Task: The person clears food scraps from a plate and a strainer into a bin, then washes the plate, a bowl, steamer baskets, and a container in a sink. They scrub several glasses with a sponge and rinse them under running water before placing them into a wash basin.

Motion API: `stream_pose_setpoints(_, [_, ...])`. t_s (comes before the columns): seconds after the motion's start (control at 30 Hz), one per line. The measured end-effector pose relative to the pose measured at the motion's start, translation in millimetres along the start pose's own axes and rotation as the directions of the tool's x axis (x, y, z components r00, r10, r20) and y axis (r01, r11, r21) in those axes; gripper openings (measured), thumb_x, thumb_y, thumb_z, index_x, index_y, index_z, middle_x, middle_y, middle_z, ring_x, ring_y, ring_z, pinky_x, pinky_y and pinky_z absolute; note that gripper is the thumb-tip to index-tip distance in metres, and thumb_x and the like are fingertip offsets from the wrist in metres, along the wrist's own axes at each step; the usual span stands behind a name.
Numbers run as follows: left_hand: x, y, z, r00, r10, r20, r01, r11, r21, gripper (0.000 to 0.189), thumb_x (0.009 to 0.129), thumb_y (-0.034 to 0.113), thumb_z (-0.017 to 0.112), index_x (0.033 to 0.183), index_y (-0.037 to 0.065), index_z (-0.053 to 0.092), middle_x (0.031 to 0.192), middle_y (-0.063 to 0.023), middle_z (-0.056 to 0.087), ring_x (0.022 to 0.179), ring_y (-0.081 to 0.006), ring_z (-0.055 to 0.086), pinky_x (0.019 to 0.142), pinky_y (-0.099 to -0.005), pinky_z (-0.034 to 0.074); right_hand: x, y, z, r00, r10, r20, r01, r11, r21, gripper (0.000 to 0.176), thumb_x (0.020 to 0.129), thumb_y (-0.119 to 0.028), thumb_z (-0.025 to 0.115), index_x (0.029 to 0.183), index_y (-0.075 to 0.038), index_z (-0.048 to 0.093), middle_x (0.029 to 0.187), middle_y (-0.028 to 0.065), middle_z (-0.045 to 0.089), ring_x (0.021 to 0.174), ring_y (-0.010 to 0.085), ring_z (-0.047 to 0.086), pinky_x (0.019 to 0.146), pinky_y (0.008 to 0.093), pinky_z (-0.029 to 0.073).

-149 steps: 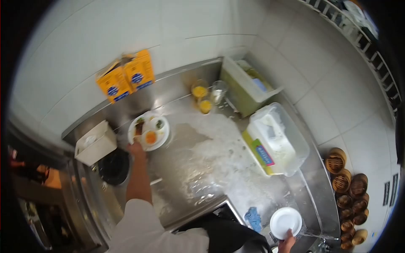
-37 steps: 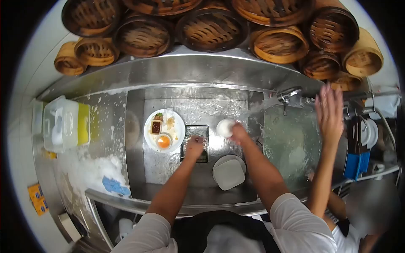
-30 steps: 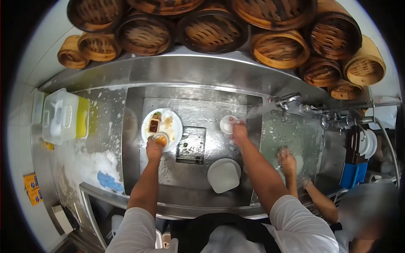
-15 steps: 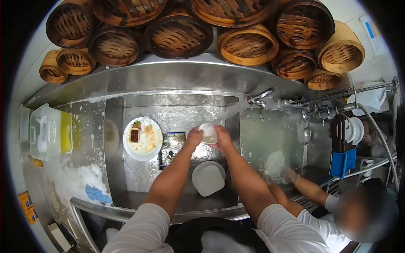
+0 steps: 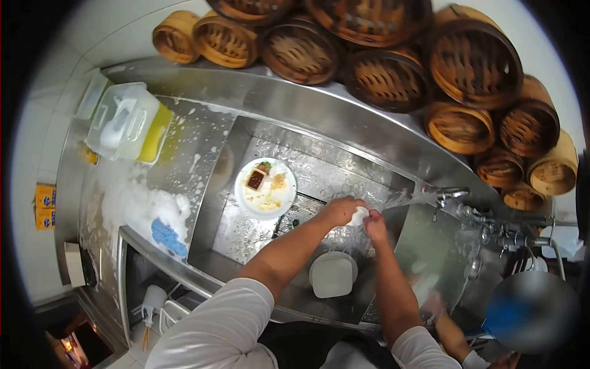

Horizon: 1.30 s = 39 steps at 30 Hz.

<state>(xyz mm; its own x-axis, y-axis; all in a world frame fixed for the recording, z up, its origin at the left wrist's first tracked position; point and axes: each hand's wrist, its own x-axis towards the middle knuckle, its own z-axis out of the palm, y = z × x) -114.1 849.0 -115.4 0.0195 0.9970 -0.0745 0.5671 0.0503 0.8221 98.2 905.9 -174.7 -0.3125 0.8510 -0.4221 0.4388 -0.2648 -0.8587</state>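
The small white dish (image 5: 358, 216) was located between the two hands, above the right part of the sink (image 5: 224, 163). The left hand (image 5: 343, 211) grasped the left side of the dish, its fingers curled around it. The right hand (image 5: 376, 226) gripped the right edge with the fingertips. Part of the dish was concealed by both hands. A water stream from the tap (image 5: 452, 192), on the far right, reached the area of the hands.

The large round plate (image 5: 241, 192) lay in the sink, well apart from the hands and to their left. It carried food scraps and a square sauce dish (image 5: 255, 179) containing dark sauce. Stacked white dishes (image 5: 332, 275) stood nearer than the hands and slightly to their left. The drain grate (image 5: 302, 213) was positioned between the plate and the left hand, partly covered by the left forearm.

On the tabletop (image 5: 192, 187) to the left, a blue cloth (image 5: 168, 237) lay in foam. A clear container (image 5: 132, 126) with yellow-green liquid stood at the far left. Yellow boxes (image 5: 45, 206) on the left wall bore dark blue markings; the lettering was too small to read.
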Motion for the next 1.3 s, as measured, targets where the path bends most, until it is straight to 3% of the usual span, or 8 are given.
stream_pose_setpoints(0.27, [-161,-60,-114,0.823,0.004,0.567,-0.294,0.859,0.42,0.03,0.091,0.019,0.059,0.117,0.024,0.074,0.107,-0.0133,0.072,0.108,-0.0353,0.07,0.086,-0.0473,0.058,26,-129,163,0.848,-0.342,0.405,0.527,0.624,-0.577,0.048,0.08,-0.013,0.068,0.128,-0.01,0.066,0.129,0.0203,0.066,0.123,0.0392,0.059,0.105,0.0459,0.047])
stream_pose_setpoints(0.4, [-220,-26,-279,0.983,-0.165,-0.08,0.174,0.979,0.109,0.039,0.089,0.003,0.057,0.124,0.019,0.068,0.119,-0.0134,0.068,0.12,-0.0334,0.063,0.098,-0.0422,0.052,30,-184,297,0.663,-0.389,0.64,0.74,0.473,-0.479,0.05,0.08,-0.01,0.066,0.129,-0.015,0.067,0.134,0.0123,0.064,0.125,0.0355,0.057,0.109,0.0435,0.044])
stream_pose_setpoints(0.57, [-307,-72,-514,0.539,0.134,-0.832,0.23,0.926,0.299,0.047,0.085,-0.012,0.051,0.126,0.005,0.064,0.128,-0.0176,0.066,0.119,-0.0383,0.06,0.101,-0.0436,0.049,49,-156,387,0.536,-0.449,0.715,0.818,0.065,-0.572,0.036,0.093,-0.029,0.062,0.127,-0.026,0.069,0.143,0.0077,0.057,0.138,0.0347,0.044,0.113,0.059,0.031])
stream_pose_setpoints(0.8, [-310,-191,-713,0.811,-0.19,-0.554,0.515,0.679,0.522,0.045,0.091,0.001,0.056,0.135,0.01,0.061,0.124,-0.023,0.067,0.118,-0.043,0.061,0.102,-0.0428,0.049,37,-141,361,0.619,-0.194,0.761,0.778,0.016,-0.628,0.018,0.078,-0.026,0.068,0.094,-0.019,0.071,0.104,0.0036,0.066,0.117,0.0245,0.058,0.088,0.0485,0.047])
stream_pose_setpoints(1.0, [-253,-179,-703,0.731,-0.12,-0.672,0.466,0.807,0.363,0.05,0.098,0.016,0.066,0.145,0.003,0.054,0.143,-0.0187,0.059,0.134,-0.0304,0.055,0.112,-0.038,0.041,-60,-121,258,0.701,-0.662,0.265,0.67,0.485,-0.562,0.037,0.075,0.0,0.07,0.109,-0.013,0.066,0.108,0.0088,0.07,0.106,0.0316,0.063,0.093,0.0426,0.049])
stream_pose_setpoints(1.1, [-219,-118,-639,0.659,0.0,-0.752,0.236,0.95,0.207,0.041,0.101,0.014,0.06,0.14,0.0,0.057,0.142,-0.0168,0.06,0.131,-0.0257,0.056,0.11,-0.0367,0.043,-61,-51,176,0.921,-0.048,-0.386,-0.021,0.985,-0.171,0.028,0.089,-0.002,0.061,0.117,-0.007,0.062,0.106,0.0083,0.071,0.096,0.0271,0.068,0.085,0.0454,0.055])
stream_pose_setpoints(1.23, [-145,-21,-414,0.718,0.143,-0.682,-0.344,0.924,-0.169,0.023,0.1,0.006,0.056,0.12,0.001,0.065,0.125,-0.0119,0.067,0.121,-0.0227,0.06,0.108,-0.0367,0.044,-10,-17,52,0.796,0.523,-0.304,-0.11,0.619,0.778,0.03,0.096,-0.015,0.063,0.126,-0.013,0.058,0.119,0.0088,0.069,0.096,0.026,0.07,0.076,0.0499,0.058])
stream_pose_setpoints(1.3, [-110,-20,-275,0.93,-0.085,-0.358,-0.131,0.833,-0.537,0.029,0.093,-0.004,0.058,0.119,0.006,0.066,0.121,-0.0068,0.067,0.116,-0.0188,0.06,0.103,-0.0335,0.045,7,-29,21,0.857,0.472,-0.209,-0.085,0.528,0.845,0.031,0.1,-0.024,0.061,0.129,-0.014,0.057,0.121,0.0085,0.068,0.1,0.0268,0.069,0.078,0.0502,0.059])
